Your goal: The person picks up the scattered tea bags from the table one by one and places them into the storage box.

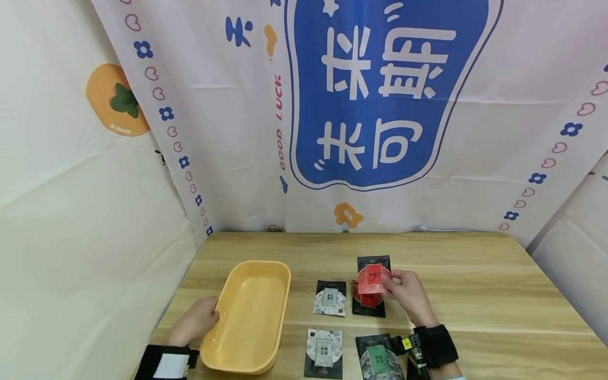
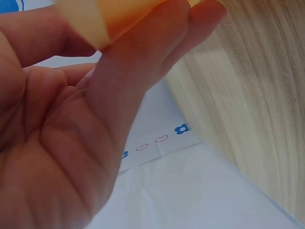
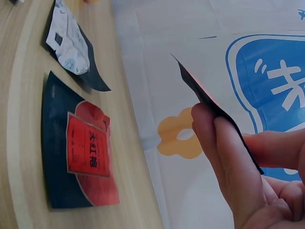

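Note:
My left hand (image 1: 196,321) grips the left rim of a yellow plastic tray (image 1: 250,316), thumb and fingers on either side of its wall; the left wrist view shows only a corner of the tray (image 2: 121,16). My right hand (image 1: 409,296) pinches a black-and-red sachet (image 1: 374,273) between thumb and fingers, holding it raised over the table. In the right wrist view this sachet (image 3: 221,114) is seen edge-on. Beneath it, a similar black-and-red sachet (image 3: 88,148) lies flat, partly covered by the held one in the head view.
Two black-and-white sachets (image 1: 330,298) lie in a column between the tray and the red one. A black-and-green sachet (image 1: 379,360) lies near the front, partly behind my right wrist strap (image 1: 436,345). A printed cloth (image 1: 228,200) hangs along the back edge of the wooden table (image 1: 499,301).

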Demonstrator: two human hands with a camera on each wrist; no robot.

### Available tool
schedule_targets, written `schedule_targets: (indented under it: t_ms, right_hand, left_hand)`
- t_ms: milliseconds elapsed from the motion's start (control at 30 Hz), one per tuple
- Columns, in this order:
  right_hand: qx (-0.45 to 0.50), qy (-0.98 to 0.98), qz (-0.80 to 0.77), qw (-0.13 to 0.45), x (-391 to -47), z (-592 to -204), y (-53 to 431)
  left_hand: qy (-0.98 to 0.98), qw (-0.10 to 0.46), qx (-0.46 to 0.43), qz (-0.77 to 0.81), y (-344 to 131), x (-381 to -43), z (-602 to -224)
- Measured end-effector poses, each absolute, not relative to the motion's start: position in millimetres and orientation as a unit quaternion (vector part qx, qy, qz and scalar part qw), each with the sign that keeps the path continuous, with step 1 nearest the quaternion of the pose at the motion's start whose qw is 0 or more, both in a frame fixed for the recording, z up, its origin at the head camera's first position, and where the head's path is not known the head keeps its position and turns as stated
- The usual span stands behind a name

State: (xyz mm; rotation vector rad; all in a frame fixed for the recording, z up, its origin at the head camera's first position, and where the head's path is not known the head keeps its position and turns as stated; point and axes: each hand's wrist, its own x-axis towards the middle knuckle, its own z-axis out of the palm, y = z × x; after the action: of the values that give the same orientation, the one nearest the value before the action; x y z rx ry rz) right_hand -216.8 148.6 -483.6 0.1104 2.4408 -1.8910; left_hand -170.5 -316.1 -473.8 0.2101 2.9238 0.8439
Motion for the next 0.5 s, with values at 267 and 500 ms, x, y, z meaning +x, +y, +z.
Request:
schedule_targets:
  t_ms: [267,500]
  right_hand:
    - [0.035,0.789,-0.614,0.023,-217.5,-479.5,143.8]
    - [0.031,0.786,-0.617,0.023,-218.3,-476.5,140.5]
  left_hand:
    - [0.955,0.055,0.047,0.286,-314.2,-169.2,-472.2]
    - [0.953,0.067,0.047,0.292,-315.4,-168.6,-470.4]
